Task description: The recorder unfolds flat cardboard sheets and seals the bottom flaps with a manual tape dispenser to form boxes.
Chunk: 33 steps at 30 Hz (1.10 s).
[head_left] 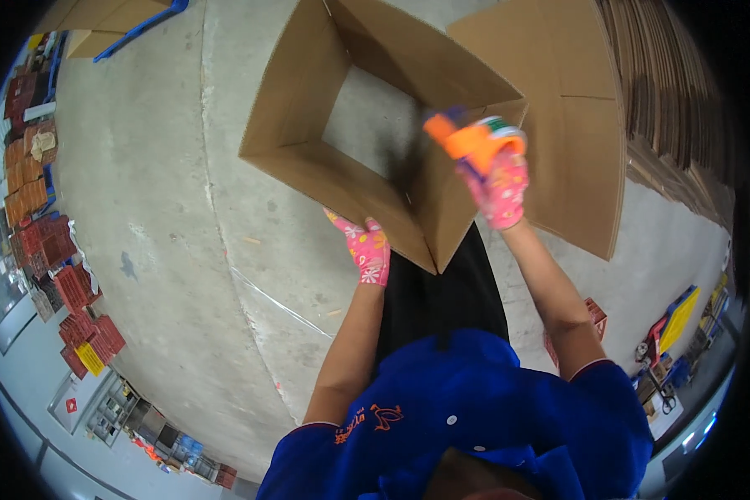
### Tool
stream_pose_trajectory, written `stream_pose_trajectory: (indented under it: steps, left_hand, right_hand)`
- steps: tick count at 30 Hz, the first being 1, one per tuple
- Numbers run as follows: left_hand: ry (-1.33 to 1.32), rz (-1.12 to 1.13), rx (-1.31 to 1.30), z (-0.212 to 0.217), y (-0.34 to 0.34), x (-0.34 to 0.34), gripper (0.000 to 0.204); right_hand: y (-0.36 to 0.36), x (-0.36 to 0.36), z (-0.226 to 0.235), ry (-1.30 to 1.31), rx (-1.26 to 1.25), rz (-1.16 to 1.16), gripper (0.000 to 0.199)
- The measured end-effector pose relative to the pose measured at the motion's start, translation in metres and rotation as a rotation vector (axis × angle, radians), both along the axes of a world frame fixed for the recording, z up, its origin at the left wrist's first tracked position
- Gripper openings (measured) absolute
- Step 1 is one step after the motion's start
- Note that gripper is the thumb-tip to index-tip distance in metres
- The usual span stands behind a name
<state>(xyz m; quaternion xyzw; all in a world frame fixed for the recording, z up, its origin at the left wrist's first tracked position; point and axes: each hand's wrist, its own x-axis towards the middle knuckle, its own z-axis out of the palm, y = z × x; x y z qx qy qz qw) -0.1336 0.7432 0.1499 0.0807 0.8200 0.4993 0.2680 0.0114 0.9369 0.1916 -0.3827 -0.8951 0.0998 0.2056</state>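
Logging items by pos. rel. to the open box, our ref. thing.

Open box: 1 pc., brown corrugated, walls up, both ends open; concrete floor shows thru. Placed just ahead of the black trousers, prob. so both arms get to its rim w/o much stretch. Whether it rests on the floor or is held off it, we can't tell.

Left hand: pink floral glove, at box's near-left rim. Thumb laps the edge, parted from a finger lying along it; other fingers hidden, so we can't confirm a full pinch. We'd guess it's there to steady that wall.

Right hand: matching glove, over box's right wall. Fingers curled round the handle of an orange tape dispenser, blurred; we take the wrapped grip as leaving the front end free, pointing over box's opening.

Cardboard sheet: flat, lying right of box. Folded cartons: many, packed tight on edge, beyond the sheet on box's right; kept flat prob. to save space & stay w/in reach.

Red crates: stacked, well left of box, prob. set aside to keep box's surroundings workable.
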Motion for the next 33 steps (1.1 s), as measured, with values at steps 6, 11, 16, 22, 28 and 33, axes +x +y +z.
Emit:
stream_pose_trajectory:
  steps: [6,11,16,22,28,33]
  left_hand:
    - [0.076,-0.115,-0.111,-0.015,-0.064,-0.032,0.075]
    - [-0.002,-0.220,-0.399,0.014,-0.069,-0.055,0.069]
    - [0.201,-0.074,-0.358,0.015,-0.062,-0.045,0.057]
    - [0.170,0.007,-0.320,0.012,-0.057,-0.036,0.044]
    - [0.144,0.137,-0.244,0.015,-0.026,-0.008,0.042]
    - [0.127,0.184,-0.292,0.016,-0.024,-0.008,0.043]
  right_hand:
    - [-0.069,0.037,-0.051,-0.186,-0.281,0.448,0.026]
    - [-0.145,0.024,-0.033,-0.197,-0.296,0.173,0.035]
    - [-0.128,-0.018,-0.042,-0.021,-0.138,0.089,0.040]
    - [-0.061,-0.112,-0.151,-0.241,-0.232,-0.033,0.042]
    - [-0.033,-0.102,-0.223,-0.359,-0.214,-0.067,0.041]
    - [-0.016,-0.137,-0.130,0.223,-0.013,0.060,0.055]
